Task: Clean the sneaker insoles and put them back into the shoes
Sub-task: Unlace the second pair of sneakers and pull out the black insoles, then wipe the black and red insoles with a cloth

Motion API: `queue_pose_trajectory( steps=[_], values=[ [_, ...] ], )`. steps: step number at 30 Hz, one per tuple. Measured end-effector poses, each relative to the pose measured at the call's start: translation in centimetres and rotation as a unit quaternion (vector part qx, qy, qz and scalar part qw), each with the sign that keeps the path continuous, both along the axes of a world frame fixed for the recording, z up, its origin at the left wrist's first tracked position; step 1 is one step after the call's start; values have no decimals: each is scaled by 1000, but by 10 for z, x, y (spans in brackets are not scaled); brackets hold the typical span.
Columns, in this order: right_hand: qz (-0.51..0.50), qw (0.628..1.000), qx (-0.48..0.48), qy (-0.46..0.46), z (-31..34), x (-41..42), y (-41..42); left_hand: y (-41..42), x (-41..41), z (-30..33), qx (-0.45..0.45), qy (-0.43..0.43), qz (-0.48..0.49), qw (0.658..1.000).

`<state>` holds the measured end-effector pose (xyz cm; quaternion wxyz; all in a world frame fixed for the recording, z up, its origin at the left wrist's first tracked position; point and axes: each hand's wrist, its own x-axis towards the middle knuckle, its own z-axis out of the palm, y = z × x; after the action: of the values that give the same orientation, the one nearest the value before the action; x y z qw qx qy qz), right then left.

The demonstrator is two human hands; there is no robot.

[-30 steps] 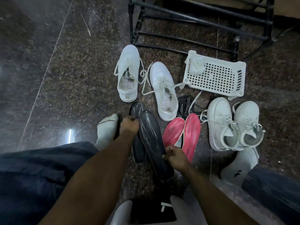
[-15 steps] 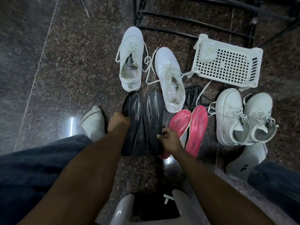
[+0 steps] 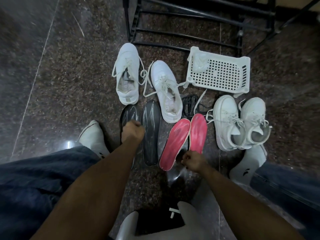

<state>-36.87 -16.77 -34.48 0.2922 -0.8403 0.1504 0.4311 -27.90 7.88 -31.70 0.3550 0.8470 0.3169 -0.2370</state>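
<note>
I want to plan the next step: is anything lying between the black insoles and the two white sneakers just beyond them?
Nothing visible does. The black insoles lie on bare floor with their toes just short of the heels of the two sneakers. The left hand rests over the left insole; loose laces trail between the sneakers, not across the path.

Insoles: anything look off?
Both black insoles and both pink insoles carry pale streaks, like smears or scuffs. All four lie on the floor, outside the sneakers.
</note>
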Motion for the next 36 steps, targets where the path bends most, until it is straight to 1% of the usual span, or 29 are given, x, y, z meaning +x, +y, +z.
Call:
queue_pose_trajectory(
  steps=[3, 5, 9, 11, 14, 16, 18, 20, 21, 23, 25, 26, 28, 30, 31, 32, 34, 35, 36],
  values=[
    [73, 997, -4, -19, 15, 34, -19, -19, 9, 9, -6, -38, -64, 997],
    [107, 993, -13, -53, 26, 69, -34, -32, 24, 17, -3, -68, -99, 993],
    [37, 991, -33, -120, 50, 148, -59, -60, 78, 37, -6, -146, -152, 977],
    [25, 987, -52, -148, 58, 186, -68, -75, 110, 44, 7, -176, -185, 967],
    [-5, 979, -41, -198, 58, 236, -77, -99, 153, 49, 19, -216, -227, 949],
    [-38, 971, -35, -235, 55, 265, -80, -114, 177, 44, 12, -205, -245, 948],
    [-89, 956, -24, -280, 51, 291, -79, -129, 197, 30, -19, -172, -270, 947],
    [-102, 940, -55, -322, 47, 314, -76, -140, 209, 13, -40, -152, -309, 938],
    [-89, 932, -81, -342, 44, 323, -74, -144, 211, 4, -39, -144, -331, 932],
    [-27, 922, -127, -364, 37, 339, -71, -148, 208, -7, -3, -125, -375, 918],
    [39, 924, -163, -344, 29, 347, -70, -147, 205, -16, 24, -135, -412, 901],
    [54, 925, -173, -333, 24, 349, -69, -146, 204, -19, 28, -147, -420, 895],
    [47, 922, -175, -343, 20, 351, -68, -144, 205, -22, 25, -163, -418, 893],
    [-4, 912, -152, -381, 21, 351, -70, -145, 207, -20, 19, -159, -407, 899],
    [-45, 910, -121, -394, 22, 351, -72, -146, 208, -20, 16, -154, -403, 902],
    [-98, 909, -70, -399, 23, 350, -76, -147, 207, -18, 13, -152, -401, 903],
    [-218, 896, 69, -381, 31, 346, -83, -148, 207, -16, 6, -147, -393, 908],
    [-261, 885, 125, -363, 37, 342, -86, -148, 207, -17, -2, -146, -382, 913],
    [-283, 878, 166, -348, 44, 336, -89, -149, 207, -14, -7, -153, -367, 918]
  ],
)
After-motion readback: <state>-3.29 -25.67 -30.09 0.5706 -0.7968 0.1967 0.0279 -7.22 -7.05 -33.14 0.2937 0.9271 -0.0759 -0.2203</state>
